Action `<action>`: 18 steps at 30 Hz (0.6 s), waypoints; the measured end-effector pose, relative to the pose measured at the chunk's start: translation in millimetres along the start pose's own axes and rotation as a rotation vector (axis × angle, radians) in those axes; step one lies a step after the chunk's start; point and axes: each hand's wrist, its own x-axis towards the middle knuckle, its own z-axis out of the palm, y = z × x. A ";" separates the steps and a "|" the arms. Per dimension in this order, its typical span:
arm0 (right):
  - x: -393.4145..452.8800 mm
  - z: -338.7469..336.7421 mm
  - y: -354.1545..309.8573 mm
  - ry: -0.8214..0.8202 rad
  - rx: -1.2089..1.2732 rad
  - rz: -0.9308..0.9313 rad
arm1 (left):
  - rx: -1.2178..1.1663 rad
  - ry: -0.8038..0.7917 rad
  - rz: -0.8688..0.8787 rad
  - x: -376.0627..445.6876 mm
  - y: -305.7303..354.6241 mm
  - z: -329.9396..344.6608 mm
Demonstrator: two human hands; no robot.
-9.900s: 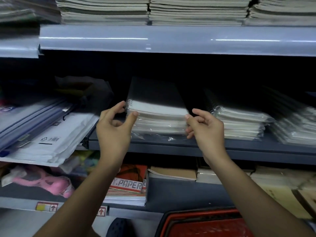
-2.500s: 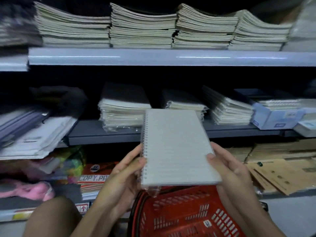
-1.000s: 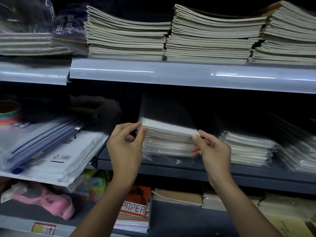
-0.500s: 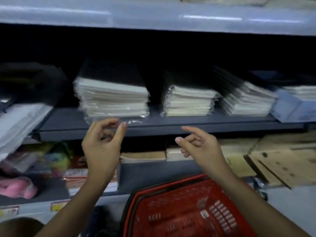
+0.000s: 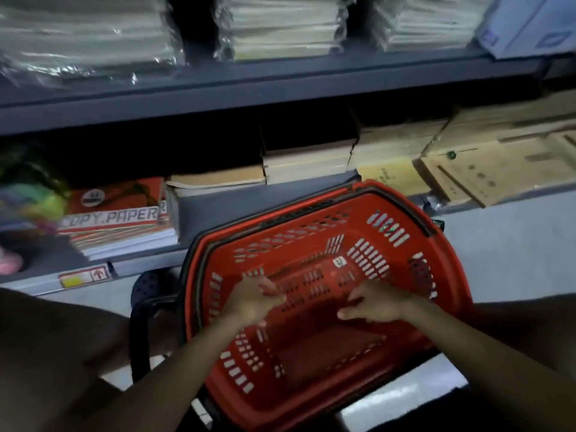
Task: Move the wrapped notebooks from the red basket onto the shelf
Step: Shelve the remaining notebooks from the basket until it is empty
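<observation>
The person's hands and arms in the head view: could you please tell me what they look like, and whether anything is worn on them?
Both forearms are bare up to the frame edge, with no sleeves in view. The left hand and right hand wear no gloves, and I see no watch, bracelet or ring, though motion blur could hide something small. Each hand shows five fingers; the nails are too blurred to describe.

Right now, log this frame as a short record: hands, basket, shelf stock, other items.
left hand: inside the red basket, holding nothing visible; blurred
right hand: inside the basket, fingers relaxed, holding nothing visible
basket contents: no notebook visible on the bare floor
shelf: three stacks of wrapped notebooks along it
lower shelf: copy paper pack at left, brown notebooks in the middle
task state: basket looks emptied
</observation>
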 end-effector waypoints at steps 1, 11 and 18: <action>3.0 7.2 2.3 -0.036 -0.083 0.007 | 0.093 -0.081 -0.061 -1.4 -8.1 3.6; 6.3 25.7 -8.7 -0.063 -0.161 0.127 | 0.332 -0.401 -0.251 -31.4 -28.5 48.5; 16.3 31.1 3.0 0.030 0.048 0.237 | -0.196 -0.292 -0.479 -34.5 -26.5 55.2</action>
